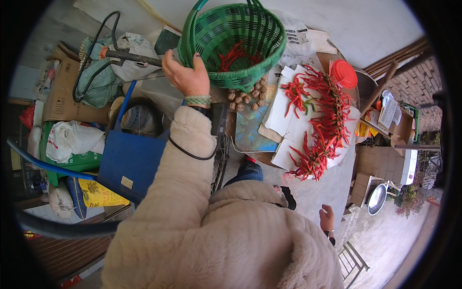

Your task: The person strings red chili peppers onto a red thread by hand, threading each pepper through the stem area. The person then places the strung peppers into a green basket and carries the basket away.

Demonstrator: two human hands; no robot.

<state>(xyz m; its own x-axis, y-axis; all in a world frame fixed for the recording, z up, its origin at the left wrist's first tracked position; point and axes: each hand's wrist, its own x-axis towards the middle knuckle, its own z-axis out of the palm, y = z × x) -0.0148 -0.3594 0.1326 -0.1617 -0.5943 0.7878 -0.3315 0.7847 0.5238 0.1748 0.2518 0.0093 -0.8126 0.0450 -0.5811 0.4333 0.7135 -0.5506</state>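
Observation:
My left hand (pixel 188 76) is raised at the left side of a green woven plastic basket (pixel 249 76). Its thumb and fingers are spread beside the basket's handle, with nothing seen in the grasp; whether it touches the rim I cannot tell. Some red chili peppers (pixel 231 57) lie inside the basket. Below the rim several walnuts (pixel 254 94) rest on the table. To the right, a long strung bunch of red chilies (pixel 330 119) and a small loose cluster (pixel 296 94) lie on white paper (pixel 274 115). My right hand (pixel 327 218) hangs low at my side, fingers loosely bent, away from the table.
A red plastic lid or bowl (pixel 344 74) sits at the table's far right. On the left are a blue metal wheelbarrow-like tray (pixel 131 162), a black tyre (pixel 140 115), a hand pump or similar black-handled tool (pixel 133 57), and a cardboard box (pixel 61 94). A metal pan (pixel 377 199) stands at right.

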